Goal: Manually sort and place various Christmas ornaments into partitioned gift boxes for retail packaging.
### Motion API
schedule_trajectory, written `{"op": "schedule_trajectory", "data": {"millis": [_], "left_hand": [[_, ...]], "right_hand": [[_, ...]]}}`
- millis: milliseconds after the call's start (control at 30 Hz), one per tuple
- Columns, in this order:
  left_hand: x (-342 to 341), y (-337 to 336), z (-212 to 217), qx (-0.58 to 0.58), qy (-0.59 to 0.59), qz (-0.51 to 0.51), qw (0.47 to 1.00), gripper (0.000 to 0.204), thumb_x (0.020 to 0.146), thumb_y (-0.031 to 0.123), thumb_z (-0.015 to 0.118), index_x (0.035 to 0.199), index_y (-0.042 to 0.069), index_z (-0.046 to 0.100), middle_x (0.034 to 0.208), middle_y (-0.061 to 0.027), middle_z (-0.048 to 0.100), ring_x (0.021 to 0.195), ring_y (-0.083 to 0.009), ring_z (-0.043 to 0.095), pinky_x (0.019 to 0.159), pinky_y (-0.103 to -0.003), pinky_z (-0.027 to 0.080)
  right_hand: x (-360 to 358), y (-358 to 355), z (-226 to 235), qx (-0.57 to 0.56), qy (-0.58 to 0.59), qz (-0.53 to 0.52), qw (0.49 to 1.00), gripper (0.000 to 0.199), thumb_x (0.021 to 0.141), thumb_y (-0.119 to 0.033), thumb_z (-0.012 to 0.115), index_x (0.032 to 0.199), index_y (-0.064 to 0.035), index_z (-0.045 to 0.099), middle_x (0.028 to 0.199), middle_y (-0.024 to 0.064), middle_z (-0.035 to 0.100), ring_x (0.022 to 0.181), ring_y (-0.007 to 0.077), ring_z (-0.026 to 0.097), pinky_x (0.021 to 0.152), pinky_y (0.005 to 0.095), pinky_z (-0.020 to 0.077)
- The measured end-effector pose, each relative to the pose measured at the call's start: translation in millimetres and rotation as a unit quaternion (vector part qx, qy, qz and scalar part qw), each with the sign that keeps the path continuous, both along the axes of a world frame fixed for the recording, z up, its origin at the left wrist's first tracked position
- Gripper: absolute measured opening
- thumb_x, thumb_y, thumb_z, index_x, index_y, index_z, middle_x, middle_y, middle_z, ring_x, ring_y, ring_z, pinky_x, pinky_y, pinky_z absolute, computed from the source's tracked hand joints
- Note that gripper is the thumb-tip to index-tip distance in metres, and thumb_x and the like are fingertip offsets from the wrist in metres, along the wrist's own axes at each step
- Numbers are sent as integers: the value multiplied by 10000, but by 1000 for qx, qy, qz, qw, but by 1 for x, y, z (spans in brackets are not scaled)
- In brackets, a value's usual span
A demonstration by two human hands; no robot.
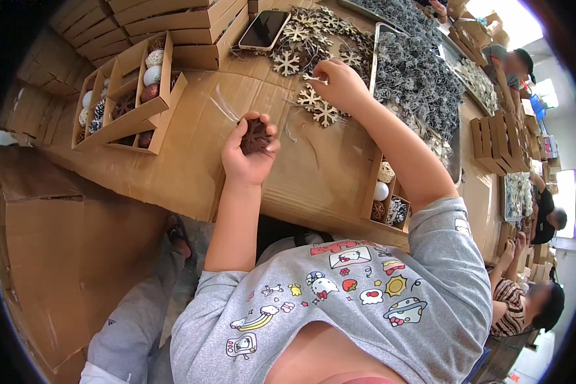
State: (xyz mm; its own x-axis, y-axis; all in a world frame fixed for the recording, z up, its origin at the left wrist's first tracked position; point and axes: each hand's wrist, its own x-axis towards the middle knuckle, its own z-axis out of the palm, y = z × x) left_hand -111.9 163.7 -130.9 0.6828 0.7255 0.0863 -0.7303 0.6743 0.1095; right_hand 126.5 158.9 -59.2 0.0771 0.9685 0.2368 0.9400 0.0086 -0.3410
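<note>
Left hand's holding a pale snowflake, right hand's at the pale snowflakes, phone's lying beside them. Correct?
One error: the head view shows the left hand holding a dark brown snowflake, not a pale one. The rest stands: right hand at the pale snowflakes, phone lying beside them.

We've got open cardboard (pixel 189 142) between the left hand (pixel 246 165) and the divided ornament box (pixel 167 70), but wooden snowflakes (pixel 325 114) and the metal pinecone tray (pixel 374 61) crowd our right!
</note>
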Motion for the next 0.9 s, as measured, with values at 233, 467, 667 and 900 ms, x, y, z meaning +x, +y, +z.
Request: {"op": "schedule_trajectory", "data": {"millis": [233, 467, 667, 900], "left_hand": [[-2, 3, -4, -5, 1, 20, 1000, 207, 901, 201, 504, 1026, 57, 586, 1017, -87, 553, 857, -216, 525, 607, -306, 436], [-4, 3, -4, -1, 36, 40, 999, 199, 883, 189, 527, 1009, 53, 597, 996, -92, 567, 855, -220, 534, 609, -316, 435], [-4, 1, -4, -1, 67, 48, 997, 190, 885, 185, 524, 1003, 57, 601, 987, -91, 590, 852, -221, 556, 613, -320, 437], [6, 0, 6, 11, 114, 73, 991, 163, 908, 199, 522, 993, 73, 580, 948, -60, 618, 845, -202, 594, 624, -330, 449]], "right_hand": [[-17, 13, -27, -197, 1, 40, 980, 226, 694, -232, 687, 876, -101, 655, 797, 98, 656, 751, 257, 634, 678, 368, 496], [-11, 15, -8, -204, 143, 36, 968, 193, 744, -167, 682, 899, -52, 680, 820, 88, 636, 744, 188, 609, 678, 308, 482], [7, 2, 14, 31, 307, -106, 945, 212, 793, -193, 662, 924, -26, 660, 751, 60, 624, 658, 133, 576, 613, 291, 464], [25, -4, 28, 45, 285, -53, 956, 191, 804, -192, 642, 921, -40, 654, 746, 56, 623, 665, 121, 552, 610, 275, 449]]}}
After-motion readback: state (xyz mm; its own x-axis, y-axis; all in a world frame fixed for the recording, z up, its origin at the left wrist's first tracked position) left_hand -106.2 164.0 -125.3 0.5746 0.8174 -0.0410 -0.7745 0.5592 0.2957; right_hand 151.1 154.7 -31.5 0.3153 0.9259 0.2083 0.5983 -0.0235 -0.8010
